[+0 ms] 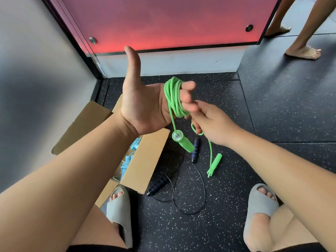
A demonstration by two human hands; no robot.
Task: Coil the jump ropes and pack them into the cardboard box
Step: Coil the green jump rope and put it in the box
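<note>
Nearest the camera, two feet in grey slides point(120, 211) stand on the speckled floor point(272, 115). Between them the black jump rope point(158, 185) lies loose and uncoiled, its thin cord looping over the floor. Just left of it sits the cardboard box point(145, 160), flaps open, with a blue jump rope point(125, 164) already inside.

Above the box, the left hand point(143, 106) is raised palm-up, thumb stuck out. Its fingers curl through several turns of the green jump rope point(172, 95), so it serves as the spool. One green handle point(182, 143) hangs below the coil. The right hand point(212, 124) sits close beside the coil and pinches the free length of cord. From there the cord drops to the second handle point(216, 160), low by the floor.

This looks like the winding step, nearly done: only a short tail is left. The next move probably calls for wrapping that tail on, keeping the turns from slipping off the fingers, then lowering the bundle into the box. The black rope has yet to be coiled.

Farther off, a reddish panel point(163, 24) backs the scene and another person's bare feet point(303, 51) stand at the far right
</note>
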